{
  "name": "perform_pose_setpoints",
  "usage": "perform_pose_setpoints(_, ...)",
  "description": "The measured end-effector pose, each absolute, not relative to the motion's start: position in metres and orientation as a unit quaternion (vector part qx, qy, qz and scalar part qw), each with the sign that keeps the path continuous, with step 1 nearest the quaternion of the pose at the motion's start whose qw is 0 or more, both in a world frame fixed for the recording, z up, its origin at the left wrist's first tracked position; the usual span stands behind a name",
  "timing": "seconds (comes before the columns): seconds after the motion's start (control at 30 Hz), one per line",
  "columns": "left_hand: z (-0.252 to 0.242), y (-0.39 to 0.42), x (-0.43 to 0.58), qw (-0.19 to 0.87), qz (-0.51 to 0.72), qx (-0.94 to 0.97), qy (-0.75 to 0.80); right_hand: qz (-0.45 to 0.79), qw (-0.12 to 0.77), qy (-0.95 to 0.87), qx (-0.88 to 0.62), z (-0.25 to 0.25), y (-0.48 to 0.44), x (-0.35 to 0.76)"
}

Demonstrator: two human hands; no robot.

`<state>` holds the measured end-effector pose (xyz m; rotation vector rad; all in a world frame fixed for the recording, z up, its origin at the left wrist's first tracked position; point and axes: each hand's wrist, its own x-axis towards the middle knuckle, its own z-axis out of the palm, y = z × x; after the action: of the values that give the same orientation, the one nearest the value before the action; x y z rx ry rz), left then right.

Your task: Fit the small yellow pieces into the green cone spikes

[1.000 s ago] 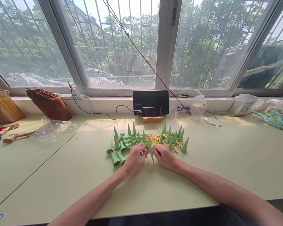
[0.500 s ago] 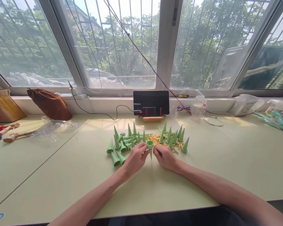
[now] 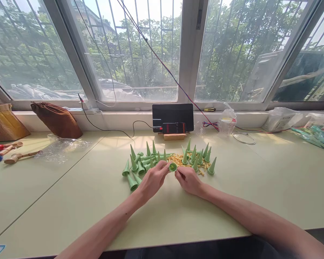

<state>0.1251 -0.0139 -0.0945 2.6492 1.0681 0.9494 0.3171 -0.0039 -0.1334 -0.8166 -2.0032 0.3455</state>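
Note:
A hollow green plastic cone (image 3: 172, 167) is in my left hand (image 3: 156, 178), its round open end turned toward me. Something yellowish shows inside that opening. My right hand (image 3: 189, 179) is closed in a pinch close beside the cone's rim; what its fingertips hold, if anything, is hidden. Behind my right hand, several green cones (image 3: 211, 167) stand upright among small yellow pegs (image 3: 176, 158). More cones lie on their sides or stand to the left, and one lying cone (image 3: 132, 182) is near my left wrist.
A phone (image 3: 174, 128) leans against a black tablet (image 3: 172, 114) on a small stand at the back. Brown pouch (image 3: 56, 118), plastic wrap (image 3: 62, 149) and wooden toys (image 3: 16, 157) are on the left. A plastic cup (image 3: 228, 124) and bags (image 3: 282, 119) line the sill side.
The cone in my left hand has tipped so its opening faces me, and its point no longer shows below. My right hand has stayed close beside it.

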Motion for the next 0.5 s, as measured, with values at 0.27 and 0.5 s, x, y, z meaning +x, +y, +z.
perform_pose_setpoints(0.27,-0.095,-0.01,0.13,0.241,0.381,0.767,0.457,0.085,0.475,-0.799,-0.36,-0.133,0.001,0.32)
perform_pose_setpoints(0.5,-0.082,-0.013,0.136,0.665,0.319,0.537,0.409,0.094,0.455,-0.821,-0.332,-0.134,0.001,0.322)
